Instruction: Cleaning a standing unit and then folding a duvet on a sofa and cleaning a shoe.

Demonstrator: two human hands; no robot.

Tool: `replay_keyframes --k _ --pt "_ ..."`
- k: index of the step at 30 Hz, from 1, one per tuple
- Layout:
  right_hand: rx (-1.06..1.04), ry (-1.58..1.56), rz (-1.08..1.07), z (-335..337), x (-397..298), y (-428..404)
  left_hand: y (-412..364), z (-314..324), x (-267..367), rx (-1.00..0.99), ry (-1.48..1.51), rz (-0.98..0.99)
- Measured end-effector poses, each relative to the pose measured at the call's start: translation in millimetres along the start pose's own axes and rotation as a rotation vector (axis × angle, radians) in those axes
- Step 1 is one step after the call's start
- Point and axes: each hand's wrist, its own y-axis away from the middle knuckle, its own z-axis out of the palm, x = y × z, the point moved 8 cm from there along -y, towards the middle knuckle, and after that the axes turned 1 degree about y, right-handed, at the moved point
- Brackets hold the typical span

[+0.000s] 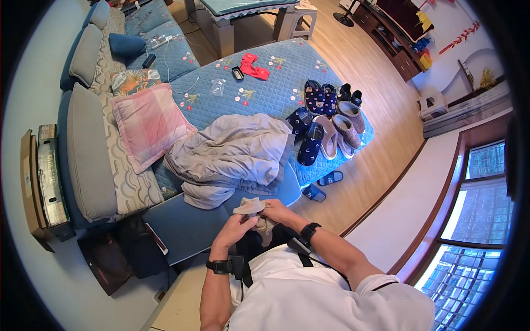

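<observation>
A small beige cloth item (249, 205), perhaps a sock, is bunched up in front of my body, above the blue sofa's near edge (194, 231). My left hand (236, 229) pinches it from the left. On its right side, my right hand (279, 213) grips the fabric, with some fingers hidden in the folds. Part of the cloth hangs below between my hands. Just beyond lies a crumpled grey-beige quilt (236, 149), spread over the sofa. A black strap with a device is on each wrist.
Several slippers, including a dark patterned pair (310, 142), stand on the quilted blue sofa cover (248, 103). Blue slides (314, 192) lie on the wooden floor. Also on the sofa are a pink checked cushion (151, 124), red cloth (253, 67) and a power strip (161, 41).
</observation>
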Motion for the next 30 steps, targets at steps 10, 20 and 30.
replay_keyframes --k 10,20,30 --pt "0.344 -0.249 0.197 -100.4 104.5 -29.7 -30.0 -28.5 -32.0 0.249 0.356 -0.154" --pt "0.442 -0.236 0.195 -201.1 114.7 -102.3 -47.4 -42.4 -76.0 0.71 0.457 -0.321" --pt "0.665 -0.551 0.147 -206.8 60.2 -123.5 -53.0 -80.5 -93.1 0.756 0.522 -0.304"
